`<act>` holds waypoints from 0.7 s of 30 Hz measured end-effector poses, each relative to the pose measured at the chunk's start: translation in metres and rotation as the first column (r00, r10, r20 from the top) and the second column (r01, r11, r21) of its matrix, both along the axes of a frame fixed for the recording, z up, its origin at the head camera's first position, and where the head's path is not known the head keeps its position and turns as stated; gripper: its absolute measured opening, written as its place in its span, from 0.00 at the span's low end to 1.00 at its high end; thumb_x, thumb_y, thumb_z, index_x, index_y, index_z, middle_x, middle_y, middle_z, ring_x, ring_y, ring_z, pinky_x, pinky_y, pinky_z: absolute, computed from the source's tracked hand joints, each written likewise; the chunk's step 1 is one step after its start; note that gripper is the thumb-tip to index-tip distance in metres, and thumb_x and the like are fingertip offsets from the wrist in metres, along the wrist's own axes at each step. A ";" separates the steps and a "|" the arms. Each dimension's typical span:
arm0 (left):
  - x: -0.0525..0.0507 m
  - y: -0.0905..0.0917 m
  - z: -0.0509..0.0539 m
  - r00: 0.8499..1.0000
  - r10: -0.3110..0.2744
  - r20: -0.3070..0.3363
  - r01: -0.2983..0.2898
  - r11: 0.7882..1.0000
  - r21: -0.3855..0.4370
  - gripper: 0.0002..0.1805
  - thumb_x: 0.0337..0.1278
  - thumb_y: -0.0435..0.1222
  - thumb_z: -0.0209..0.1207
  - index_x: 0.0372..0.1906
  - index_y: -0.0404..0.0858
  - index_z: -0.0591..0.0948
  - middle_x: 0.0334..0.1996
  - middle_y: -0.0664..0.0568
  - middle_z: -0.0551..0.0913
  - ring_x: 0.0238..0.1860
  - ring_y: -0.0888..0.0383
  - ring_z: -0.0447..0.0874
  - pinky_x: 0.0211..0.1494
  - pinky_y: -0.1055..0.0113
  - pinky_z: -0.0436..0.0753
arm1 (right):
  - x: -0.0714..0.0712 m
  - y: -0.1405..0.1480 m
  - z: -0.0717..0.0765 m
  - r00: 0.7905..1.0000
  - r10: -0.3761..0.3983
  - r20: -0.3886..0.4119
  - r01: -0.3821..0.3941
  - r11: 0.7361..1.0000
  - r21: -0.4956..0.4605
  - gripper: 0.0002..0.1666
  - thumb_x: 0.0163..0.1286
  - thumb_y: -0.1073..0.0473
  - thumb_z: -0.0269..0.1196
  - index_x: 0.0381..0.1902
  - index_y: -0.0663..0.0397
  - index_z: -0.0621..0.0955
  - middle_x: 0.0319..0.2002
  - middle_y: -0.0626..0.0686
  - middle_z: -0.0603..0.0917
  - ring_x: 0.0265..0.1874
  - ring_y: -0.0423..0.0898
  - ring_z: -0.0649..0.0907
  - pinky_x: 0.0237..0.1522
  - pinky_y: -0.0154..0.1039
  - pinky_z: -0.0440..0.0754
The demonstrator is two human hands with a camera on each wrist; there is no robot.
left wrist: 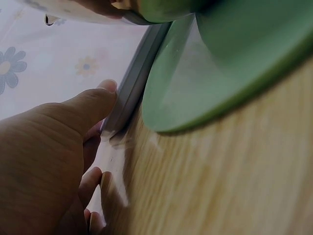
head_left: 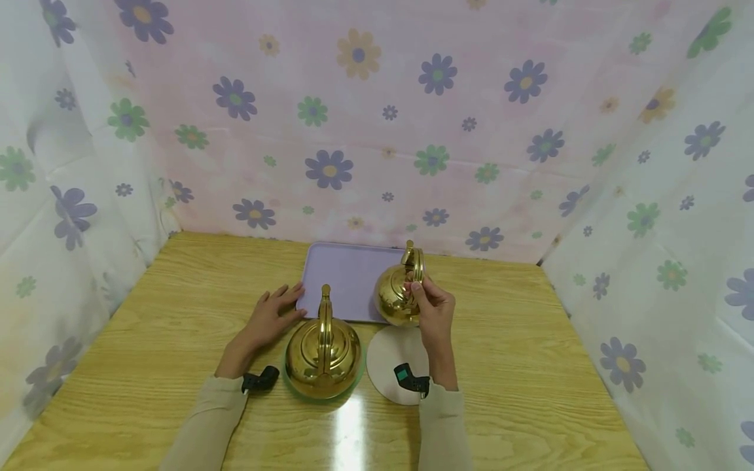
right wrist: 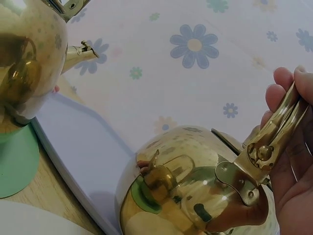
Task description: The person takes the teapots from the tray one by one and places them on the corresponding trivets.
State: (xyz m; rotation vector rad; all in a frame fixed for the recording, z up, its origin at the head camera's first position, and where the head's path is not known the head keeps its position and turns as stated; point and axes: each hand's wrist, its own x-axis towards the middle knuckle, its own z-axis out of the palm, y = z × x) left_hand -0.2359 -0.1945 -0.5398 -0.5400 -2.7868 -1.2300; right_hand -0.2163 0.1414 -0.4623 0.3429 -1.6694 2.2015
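Small gold kettle (head_left: pixel 393 299) at right end of lilac tray (head_left: pixel 341 275); resting or lifted, can't tell. Right hand (head_left: pixel 436 313): fingers clamped on handle (head_left: pixel 419 264), best hold. Left hand (head_left: pixel 269 318): fingers apart at tray. Shell likely stiff, slick.

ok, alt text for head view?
A person's right hand holds a gold kettle by its handle at the right end of a lilac tray; the left hand touches the tray's left edge. A nearer gold kettle stands on a green mat.
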 end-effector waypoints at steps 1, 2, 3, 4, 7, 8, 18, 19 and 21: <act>0.000 0.000 0.000 1.000 0.001 0.001 -0.001 1.000 0.000 0.32 0.70 0.40 0.61 0.72 0.29 0.69 0.75 0.40 0.65 0.77 0.30 0.52 0.77 0.31 0.39 | 0.000 0.000 0.000 1.000 0.003 -0.001 -0.003 1.000 -0.003 0.19 0.75 0.72 0.58 0.55 0.87 0.76 0.35 0.45 0.90 0.34 0.36 0.87 0.42 0.29 0.86; 0.000 0.000 0.000 1.000 0.001 0.003 -0.001 1.000 0.000 0.32 0.71 0.40 0.61 0.72 0.29 0.69 0.75 0.40 0.65 0.77 0.30 0.52 0.77 0.32 0.39 | 0.001 0.000 0.000 1.000 0.006 -0.002 -0.006 1.000 -0.007 0.19 0.75 0.72 0.58 0.55 0.87 0.76 0.36 0.46 0.90 0.35 0.37 0.87 0.42 0.30 0.87; 0.000 0.000 0.001 1.000 0.002 0.003 -0.002 1.000 -0.001 0.32 0.71 0.40 0.61 0.72 0.29 0.69 0.75 0.40 0.65 0.77 0.30 0.52 0.77 0.32 0.39 | 0.001 0.000 0.000 1.000 0.007 -0.001 -0.007 1.000 -0.007 0.19 0.75 0.72 0.58 0.56 0.87 0.76 0.36 0.46 0.90 0.35 0.37 0.87 0.42 0.30 0.87; 0.000 0.000 0.001 1.000 0.003 0.003 -0.003 1.000 0.000 0.32 0.70 0.40 0.61 0.72 0.29 0.69 0.75 0.40 0.65 0.77 0.30 0.52 0.77 0.31 0.39 | 0.002 0.001 0.000 1.000 0.008 0.000 -0.008 1.000 -0.008 0.19 0.75 0.73 0.58 0.56 0.87 0.76 0.36 0.46 0.90 0.35 0.37 0.87 0.42 0.30 0.87; 0.001 0.000 0.001 1.000 0.005 0.005 -0.005 1.000 0.000 0.32 0.70 0.40 0.62 0.72 0.29 0.69 0.75 0.40 0.65 0.77 0.30 0.52 0.77 0.32 0.39 | 0.003 0.001 0.001 1.000 0.007 0.003 -0.007 1.000 -0.002 0.19 0.75 0.72 0.58 0.55 0.88 0.76 0.36 0.47 0.89 0.35 0.37 0.87 0.42 0.30 0.87; 0.001 0.001 0.001 1.000 0.005 0.005 -0.005 1.000 0.001 0.32 0.70 0.39 0.62 0.72 0.29 0.69 0.75 0.40 0.66 0.77 0.30 0.52 0.77 0.32 0.39 | 0.004 0.001 0.001 1.000 0.005 0.005 -0.005 1.000 -0.001 0.19 0.75 0.72 0.58 0.55 0.88 0.76 0.36 0.47 0.89 0.35 0.37 0.87 0.42 0.30 0.87; 0.000 0.000 0.000 1.000 -0.004 0.007 0.004 1.000 -0.003 0.32 0.70 0.39 0.61 0.73 0.29 0.69 0.75 0.40 0.65 0.78 0.31 0.52 0.77 0.31 0.39 | 0.007 0.001 -0.003 0.999 -0.024 -0.022 0.025 0.999 0.042 0.18 0.76 0.70 0.58 0.53 0.87 0.77 0.34 0.46 0.89 0.34 0.37 0.86 0.40 0.29 0.86; 0.000 0.000 0.000 1.000 -0.005 0.008 0.005 1.000 -0.004 0.32 0.71 0.40 0.61 0.73 0.29 0.69 0.75 0.40 0.65 0.78 0.31 0.52 0.77 0.31 0.39 | 0.007 0.001 -0.004 0.999 -0.026 -0.029 0.028 0.998 0.050 0.19 0.76 0.70 0.58 0.53 0.87 0.78 0.33 0.46 0.89 0.33 0.37 0.86 0.39 0.29 0.86; -0.001 0.000 -0.001 1.000 -0.005 0.009 0.005 1.000 -0.004 0.32 0.71 0.40 0.61 0.73 0.29 0.68 0.76 0.40 0.64 0.78 0.31 0.51 0.77 0.31 0.38 | 0.006 0.001 -0.005 0.999 -0.029 -0.039 0.032 0.998 0.061 0.19 0.76 0.69 0.58 0.51 0.88 0.78 0.32 0.46 0.88 0.32 0.37 0.86 0.38 0.28 0.86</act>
